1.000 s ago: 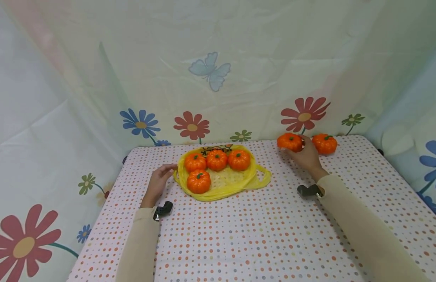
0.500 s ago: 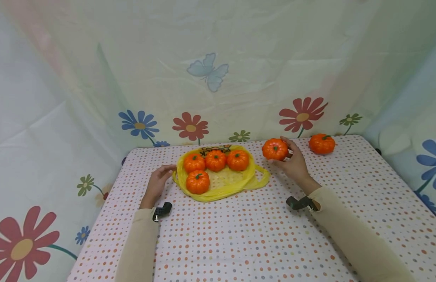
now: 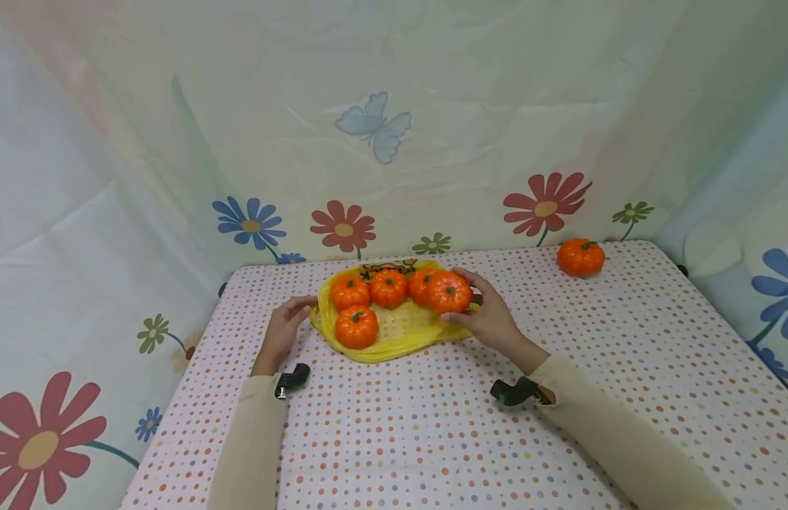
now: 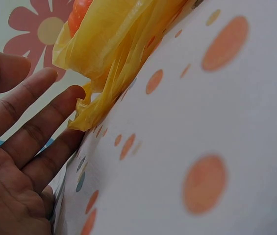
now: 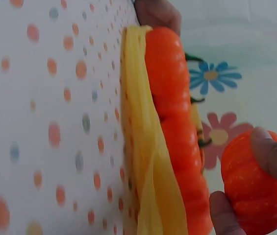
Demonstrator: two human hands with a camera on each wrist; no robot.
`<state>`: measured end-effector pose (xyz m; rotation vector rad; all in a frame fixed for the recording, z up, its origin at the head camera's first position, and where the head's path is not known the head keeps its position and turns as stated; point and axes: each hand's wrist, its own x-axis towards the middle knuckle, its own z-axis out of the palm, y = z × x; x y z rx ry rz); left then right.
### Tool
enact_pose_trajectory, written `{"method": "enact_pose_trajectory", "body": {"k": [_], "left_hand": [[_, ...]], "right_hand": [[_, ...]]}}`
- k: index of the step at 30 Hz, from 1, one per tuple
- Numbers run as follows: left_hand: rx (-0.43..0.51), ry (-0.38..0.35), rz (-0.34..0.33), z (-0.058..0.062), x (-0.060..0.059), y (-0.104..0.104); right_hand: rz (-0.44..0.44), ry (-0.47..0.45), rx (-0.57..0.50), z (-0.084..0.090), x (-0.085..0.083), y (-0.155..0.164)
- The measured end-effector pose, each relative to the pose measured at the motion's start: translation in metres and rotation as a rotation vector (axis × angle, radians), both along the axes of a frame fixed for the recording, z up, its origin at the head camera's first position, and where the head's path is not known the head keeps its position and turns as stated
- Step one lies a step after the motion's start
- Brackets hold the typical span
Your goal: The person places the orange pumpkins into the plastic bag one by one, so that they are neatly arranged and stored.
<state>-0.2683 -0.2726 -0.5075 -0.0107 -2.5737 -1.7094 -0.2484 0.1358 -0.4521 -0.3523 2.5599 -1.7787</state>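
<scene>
Small orange pumpkins with green stems, several of them, such as the front pumpkin, sit in a spread yellow plastic bag. My right hand grips another pumpkin between thumb and fingers. In the right wrist view, this held pumpkin is apart from the row in the bag. In the head view it overlaps the rightmost bagged pumpkin. My left hand is at the bag's left end, fingers loosely extended. The left wrist view has its fingertips right at the bag's crumpled yellow handle.
One more pumpkin stands at the back right of the dotted tablecloth. A pale curtain printed with flowers and a butterfly rises behind the table and along both sides.
My right hand has carried its pumpkin leftward from the back right of the table to the bag's right end. The left hand has stayed at the bag's left end.
</scene>
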Motion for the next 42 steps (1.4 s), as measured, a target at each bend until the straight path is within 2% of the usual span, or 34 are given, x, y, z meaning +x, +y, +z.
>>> {"method": "enact_pose_trajectory", "body": {"k": [5, 12, 24, 31, 37, 42], "left_hand": [[0.005, 0.011, 0.0, 0.002, 0.0, -0.001], [0.011, 0.005, 0.003, 0.002, -0.001, -0.001], [0.015, 0.001, 0.007, 0.002, -0.001, 0.0], [0.022, 0.001, 0.002, 0.002, -0.001, 0.001], [0.012, 0.008, -0.001, 0.002, -0.002, 0.0], [0.005, 0.001, 0.0, 0.002, 0.0, 0.001]], "right_hand": [[0.085, -0.012, 0.028, 0.001, 0.005, -0.026], [0.184, -0.045, 0.091, -0.01, 0.002, -0.046], [0.185, -0.072, 0.262, -0.021, -0.002, -0.067], [0.213, -0.028, 0.362, -0.022, -0.004, -0.07], [0.242, 0.018, 0.415, -0.017, -0.003, -0.069], [0.269, 0.039, 0.409, -0.004, 0.008, -0.057]]}}
